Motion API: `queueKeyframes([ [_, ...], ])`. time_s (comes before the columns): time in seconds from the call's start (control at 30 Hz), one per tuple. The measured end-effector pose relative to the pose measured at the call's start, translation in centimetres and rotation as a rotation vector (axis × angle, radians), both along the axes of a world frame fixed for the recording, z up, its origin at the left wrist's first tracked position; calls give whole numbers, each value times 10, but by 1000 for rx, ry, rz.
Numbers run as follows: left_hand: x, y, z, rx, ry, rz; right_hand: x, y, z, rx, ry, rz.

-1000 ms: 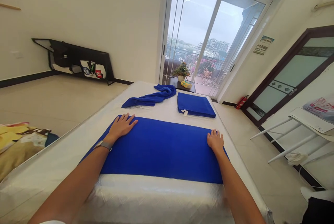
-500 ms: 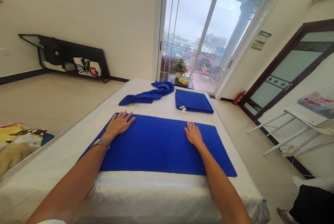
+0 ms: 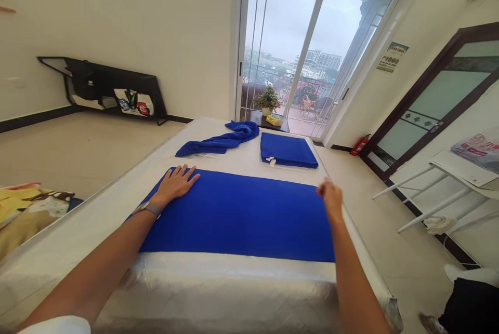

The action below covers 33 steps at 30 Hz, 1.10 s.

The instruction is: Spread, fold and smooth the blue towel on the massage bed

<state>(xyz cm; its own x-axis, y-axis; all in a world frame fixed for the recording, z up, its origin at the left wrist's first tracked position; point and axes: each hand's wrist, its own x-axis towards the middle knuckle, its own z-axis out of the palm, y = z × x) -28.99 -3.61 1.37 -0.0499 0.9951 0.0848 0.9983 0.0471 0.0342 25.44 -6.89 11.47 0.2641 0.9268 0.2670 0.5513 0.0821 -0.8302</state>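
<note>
A blue cloth [image 3: 241, 214], laid flat as a wide rectangle, covers the near part of the plastic-covered mattress [image 3: 218, 277]. My left hand [image 3: 177, 183] rests palm down on its far left corner, fingers spread; a watch is on that wrist. At the far right corner is my right hand [image 3: 331, 199], raised a little, with curled and slightly blurred fingers. Whether cloth is between those fingers cannot be made out. My right forearm hides the cloth's right edge. Beyond lie a folded blue stack [image 3: 289, 149] with a white tag and a crumpled blue cloth [image 3: 218, 142].
A small dark table [image 3: 255, 117] behind the mattress bears a potted plant [image 3: 267, 100] and a yellow box [image 3: 275, 120]. To the right are a white table [image 3: 460, 173] with a plastic bag and a fire extinguisher [image 3: 359, 144]. A patterned fabric [image 3: 35, 214] lies at left.
My right hand has lifted off the cloth's surface and moved right to its far right corner, its fingers curling. My left hand stays spread on the left corner.
</note>
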Motion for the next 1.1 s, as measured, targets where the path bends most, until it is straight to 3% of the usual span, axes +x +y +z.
queueKeyframes([
  [0.07,9,1,12,25,12,-13,-44,20,-26,-49,-96,111],
  [0.1,18,2,18,49,9,-25,-61,28,-39,-72,-261,192],
  [0.2,70,9,27,106,-21,-110,-91,38,-69,-211,-632,313],
  [0.37,196,17,5,92,-120,-458,-96,43,-90,-298,-818,291],
  [0.47,230,17,-8,63,-183,-469,-86,47,-91,-349,-847,283],
  [0.57,205,15,-9,3,-173,-419,-56,51,-93,-397,-872,236],
  [0.73,84,5,4,-41,-140,-217,19,51,-100,-469,-871,67],
  [0.87,1,-5,6,-59,-116,18,44,50,-106,-493,-862,-15],
  [0.97,-21,-7,0,-45,-101,110,40,48,-99,-508,-875,-33],
  [1.1,-19,-6,-7,12,-64,92,13,42,-69,-531,-919,-83],
])
